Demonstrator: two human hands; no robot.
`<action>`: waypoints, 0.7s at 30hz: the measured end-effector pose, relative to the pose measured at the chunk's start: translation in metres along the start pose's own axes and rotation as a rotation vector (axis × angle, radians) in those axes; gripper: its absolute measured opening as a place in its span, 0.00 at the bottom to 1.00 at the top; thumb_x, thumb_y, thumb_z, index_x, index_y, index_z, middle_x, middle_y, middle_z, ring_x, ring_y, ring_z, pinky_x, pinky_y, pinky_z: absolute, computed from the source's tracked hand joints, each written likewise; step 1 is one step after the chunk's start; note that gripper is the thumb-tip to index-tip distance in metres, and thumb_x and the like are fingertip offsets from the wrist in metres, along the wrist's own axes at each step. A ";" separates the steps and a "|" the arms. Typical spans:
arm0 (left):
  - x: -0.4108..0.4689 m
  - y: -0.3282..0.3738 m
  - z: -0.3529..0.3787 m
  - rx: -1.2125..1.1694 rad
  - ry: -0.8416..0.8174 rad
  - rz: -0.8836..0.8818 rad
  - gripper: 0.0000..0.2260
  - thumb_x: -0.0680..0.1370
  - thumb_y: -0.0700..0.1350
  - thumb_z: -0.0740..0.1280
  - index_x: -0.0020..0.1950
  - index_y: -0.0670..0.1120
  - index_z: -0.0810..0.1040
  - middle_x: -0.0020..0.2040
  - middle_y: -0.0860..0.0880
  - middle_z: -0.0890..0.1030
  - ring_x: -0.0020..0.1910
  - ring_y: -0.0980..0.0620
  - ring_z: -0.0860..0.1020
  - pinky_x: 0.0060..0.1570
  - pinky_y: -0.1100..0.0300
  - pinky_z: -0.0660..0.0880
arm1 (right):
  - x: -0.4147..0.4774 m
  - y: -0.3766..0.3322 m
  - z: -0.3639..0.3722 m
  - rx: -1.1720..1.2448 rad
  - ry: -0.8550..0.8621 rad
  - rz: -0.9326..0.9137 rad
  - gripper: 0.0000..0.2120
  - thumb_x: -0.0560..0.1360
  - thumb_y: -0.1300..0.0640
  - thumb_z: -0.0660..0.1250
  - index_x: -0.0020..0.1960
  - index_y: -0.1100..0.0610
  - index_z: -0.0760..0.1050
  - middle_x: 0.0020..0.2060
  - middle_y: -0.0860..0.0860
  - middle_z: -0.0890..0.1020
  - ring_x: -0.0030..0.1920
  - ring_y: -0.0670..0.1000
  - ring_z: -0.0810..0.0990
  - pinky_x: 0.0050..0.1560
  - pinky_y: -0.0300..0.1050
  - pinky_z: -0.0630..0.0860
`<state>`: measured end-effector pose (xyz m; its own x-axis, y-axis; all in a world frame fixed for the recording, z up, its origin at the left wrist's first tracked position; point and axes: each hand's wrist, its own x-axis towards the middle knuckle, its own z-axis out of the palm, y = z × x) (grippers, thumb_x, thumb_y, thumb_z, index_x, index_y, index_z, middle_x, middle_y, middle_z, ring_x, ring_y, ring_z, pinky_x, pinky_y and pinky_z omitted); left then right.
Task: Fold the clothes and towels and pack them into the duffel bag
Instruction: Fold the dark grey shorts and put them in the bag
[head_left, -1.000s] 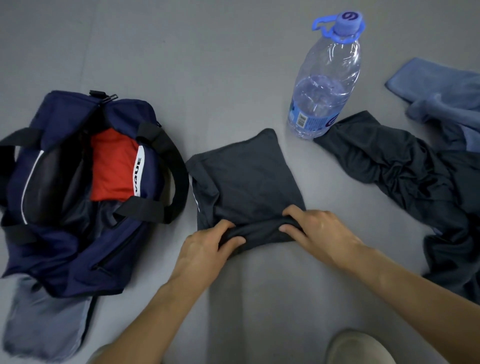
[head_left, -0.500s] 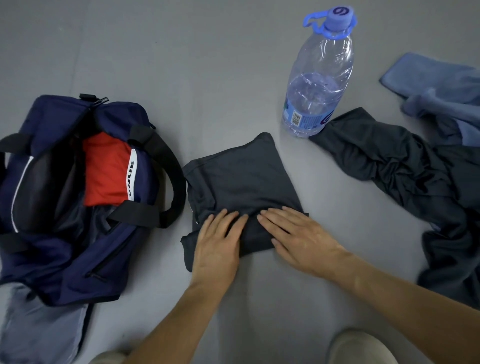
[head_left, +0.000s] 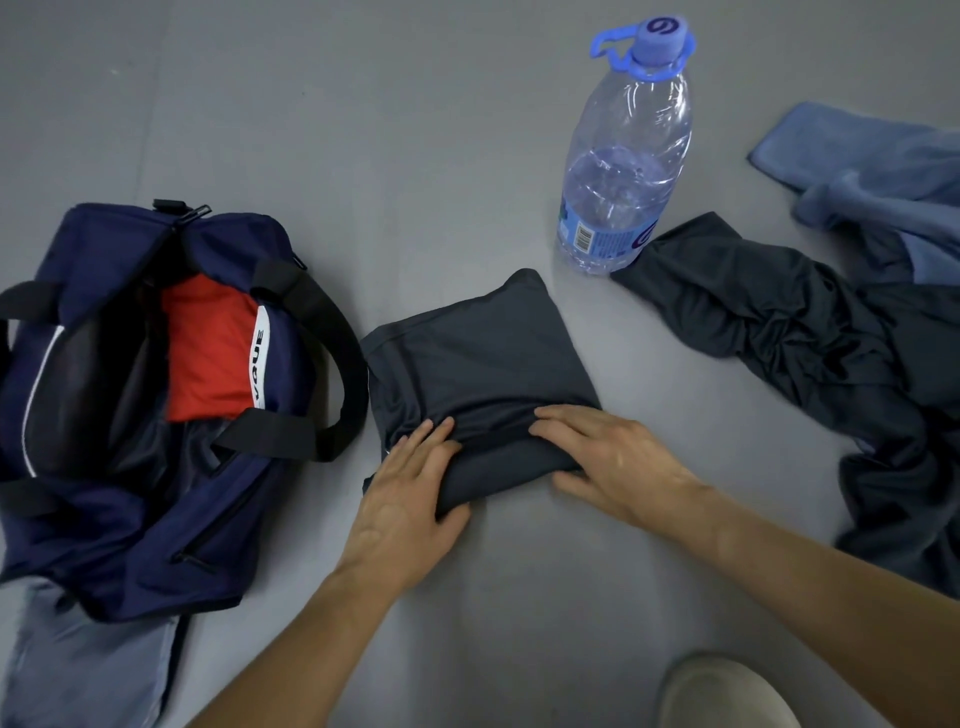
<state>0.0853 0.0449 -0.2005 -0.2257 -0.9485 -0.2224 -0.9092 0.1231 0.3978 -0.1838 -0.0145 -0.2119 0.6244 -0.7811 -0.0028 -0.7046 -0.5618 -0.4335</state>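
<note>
A folded dark grey garment (head_left: 483, 358) lies on the grey floor in the middle. My left hand (head_left: 405, 499) grips its near left edge, fingers on top and thumb tucked under the fold. At the near right edge my right hand (head_left: 618, 462) holds it the same way. The navy duffel bag (head_left: 104, 519) sits open on the left with a folded red garment (head_left: 208, 353) inside. An unfolded dark garment (head_left: 805, 332) and a blue towel (head_left: 872, 161) lie crumpled on the right.
A large clear water bottle (head_left: 623, 171) with a blue cap stands just beyond the folded garment, touching the unfolded one. A grey cloth (head_left: 78, 665) pokes out from under the bag at lower left. A pale shoe (head_left: 727, 696) is at the bottom edge.
Half a second ago both hands lay flat on the garment's near part. Now their thumbs are under the near edge and they grip the fold.
</note>
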 end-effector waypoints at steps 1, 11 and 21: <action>0.001 0.002 -0.003 -0.031 0.008 -0.026 0.26 0.76 0.52 0.69 0.73 0.52 0.70 0.78 0.57 0.63 0.79 0.57 0.59 0.77 0.53 0.60 | 0.001 0.000 -0.002 0.031 0.020 0.032 0.22 0.73 0.48 0.64 0.65 0.53 0.77 0.63 0.49 0.79 0.62 0.52 0.79 0.55 0.50 0.81; 0.037 0.003 -0.048 -0.226 -0.148 -0.286 0.13 0.75 0.63 0.68 0.52 0.58 0.72 0.42 0.57 0.79 0.42 0.56 0.77 0.41 0.58 0.75 | 0.030 0.001 -0.032 0.227 -0.273 0.505 0.19 0.77 0.33 0.60 0.60 0.44 0.69 0.41 0.49 0.80 0.44 0.54 0.78 0.50 0.48 0.74; 0.033 0.001 -0.015 0.324 0.281 0.021 0.21 0.78 0.52 0.70 0.71 0.50 0.75 0.64 0.47 0.77 0.67 0.41 0.73 0.71 0.40 0.65 | 0.022 -0.006 0.000 -0.333 0.127 -0.065 0.24 0.78 0.62 0.60 0.73 0.53 0.70 0.66 0.53 0.76 0.70 0.59 0.72 0.71 0.59 0.67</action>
<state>0.0822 0.0091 -0.1946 -0.1815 -0.9820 0.0521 -0.9786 0.1856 0.0891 -0.1655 -0.0282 -0.2091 0.6394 -0.7567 0.1365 -0.7490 -0.6531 -0.1117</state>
